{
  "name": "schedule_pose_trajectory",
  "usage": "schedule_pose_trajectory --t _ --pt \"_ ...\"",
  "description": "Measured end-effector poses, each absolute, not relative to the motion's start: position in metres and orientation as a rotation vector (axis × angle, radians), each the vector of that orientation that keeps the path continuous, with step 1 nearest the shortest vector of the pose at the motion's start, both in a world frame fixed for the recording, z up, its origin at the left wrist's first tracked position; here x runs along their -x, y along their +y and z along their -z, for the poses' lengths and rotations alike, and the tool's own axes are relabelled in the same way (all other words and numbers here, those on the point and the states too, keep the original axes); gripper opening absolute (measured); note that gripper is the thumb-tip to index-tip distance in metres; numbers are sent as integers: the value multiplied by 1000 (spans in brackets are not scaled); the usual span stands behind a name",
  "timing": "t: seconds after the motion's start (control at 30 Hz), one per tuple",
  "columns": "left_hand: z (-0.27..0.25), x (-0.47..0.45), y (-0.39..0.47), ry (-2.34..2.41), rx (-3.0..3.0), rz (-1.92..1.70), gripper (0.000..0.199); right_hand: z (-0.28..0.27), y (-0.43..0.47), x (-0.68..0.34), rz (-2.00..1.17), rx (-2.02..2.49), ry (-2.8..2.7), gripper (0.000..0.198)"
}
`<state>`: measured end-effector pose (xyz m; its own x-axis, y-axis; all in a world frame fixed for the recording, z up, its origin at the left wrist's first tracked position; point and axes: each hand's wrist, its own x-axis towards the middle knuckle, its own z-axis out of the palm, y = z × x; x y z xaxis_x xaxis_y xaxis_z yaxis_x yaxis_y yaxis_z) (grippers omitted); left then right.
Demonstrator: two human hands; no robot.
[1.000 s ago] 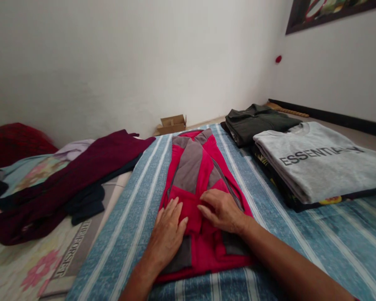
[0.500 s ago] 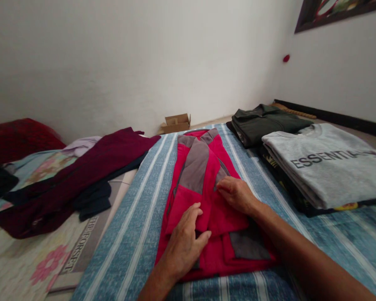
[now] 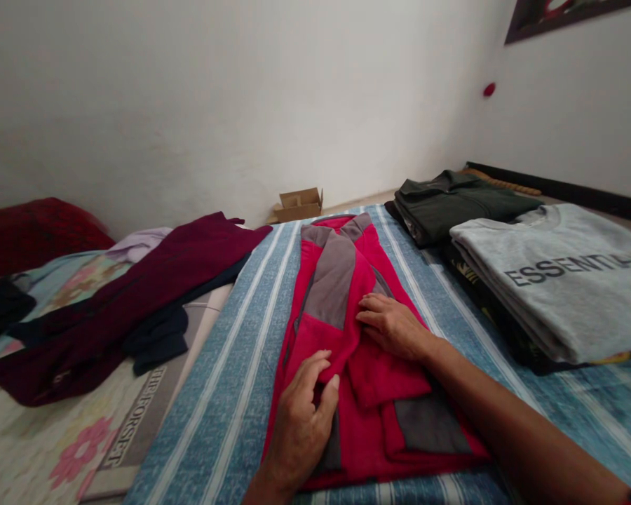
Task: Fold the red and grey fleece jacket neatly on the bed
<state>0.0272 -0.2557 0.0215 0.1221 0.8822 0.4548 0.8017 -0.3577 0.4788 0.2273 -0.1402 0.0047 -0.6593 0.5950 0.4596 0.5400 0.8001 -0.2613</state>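
A red and grey long-sleeved jacket (image 3: 329,280) lies folded lengthwise, its sleeves laid along the front. My left hand (image 3: 302,414) is at the near end of one sleeve, with thumb and fingers closed on the red fabric, which is slightly raised there. My right hand (image 3: 392,326) rests on the jacket's right part, at the edge of a fold. Its fingers lie bent over the cloth, and its thumb is hidden. Beneath the jacket is a blue-and-white striped bedsheet (image 3: 221,358).
On the right, a grey sweatshirt (image 3: 562,280) tops a folded pile, with dark green folded clothing (image 3: 463,203) behind it. Loose maroon clothing (image 3: 152,287) lies left over dark blue clothing (image 3: 160,337). A cardboard box (image 3: 299,205) stands by the wall.
My left hand has closed on the sleeve end and shifted it leftward, away from the other sleeve. My right hand's fingers have loosened. The view has shifted slightly.
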Motion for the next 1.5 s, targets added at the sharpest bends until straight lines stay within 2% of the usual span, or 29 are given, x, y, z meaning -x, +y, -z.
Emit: schedule_pose_trajectory --t 0.3,0.57,0.97,1.17,1.33,1.5 --pt "-19 -29 -257 1708 -2322 -1026 8 -4 -143 -223 -16 898 -2465 23" --pt "-14 -31 -260 1644 -2428 -960 22 1 -144 -228 -65 800 -2396 15" --pt "-29 -29 -265 1649 -2241 -979 13 -9 -163 -224 -203 614 -2433 15" --pt "-40 -7 -273 1683 -2348 -817 32 -7 -164 -224 -190 607 -2462 13" --pt "-31 3 -276 1787 -2340 -740 31 -4 -163 -224 -210 620 -2476 13" --pt "-24 6 -275 1759 -2403 -713 41 -4 -162 -224 -219 610 -2474 14"
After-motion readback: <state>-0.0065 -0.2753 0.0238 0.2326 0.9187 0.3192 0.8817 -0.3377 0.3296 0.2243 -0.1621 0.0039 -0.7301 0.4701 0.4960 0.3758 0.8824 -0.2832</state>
